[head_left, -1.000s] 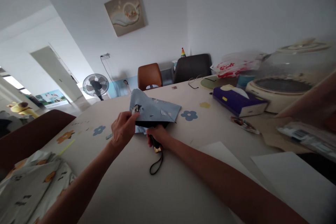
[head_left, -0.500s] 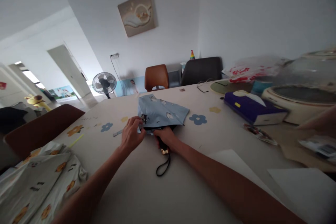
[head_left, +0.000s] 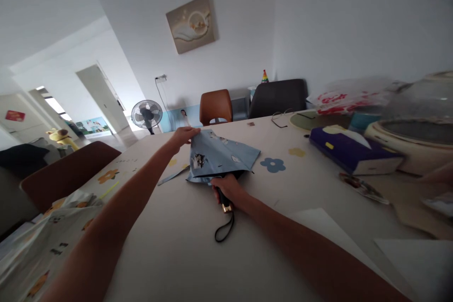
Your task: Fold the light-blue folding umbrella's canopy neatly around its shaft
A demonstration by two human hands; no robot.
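Note:
A light blue folding umbrella (head_left: pixel 221 153) with animal prints lies over the table, its canopy loose and partly folded. My right hand (head_left: pixel 228 188) is wrapped round its black handle, below the canopy's near edge. A gold band and a black wrist loop (head_left: pixel 224 231) show at the handle's end. My left hand (head_left: pixel 186 137) pinches the canopy's far left corner between thumb and fingers. The umbrella's tie strap (head_left: pixel 173 176) sticks out to the left on the tabletop. Inside the canopy, the ribs are hidden.
On the right are a purple tissue pack (head_left: pixel 354 151), white paper sheets (head_left: pixel 329 229), a plastic bag (head_left: pixel 354 94) and a cream round appliance (head_left: pixel 392 137). Eyeglasses (head_left: pixel 281 118) lie near the far edge. Printed cloth (head_left: pixel 53 245) covers the near left. Chairs (head_left: pixel 215 106) stand beyond the table.
My left hand has moved from the canopy's near left edge up to its far left corner. My right hand stays on the handle. The view has shifted slightly.

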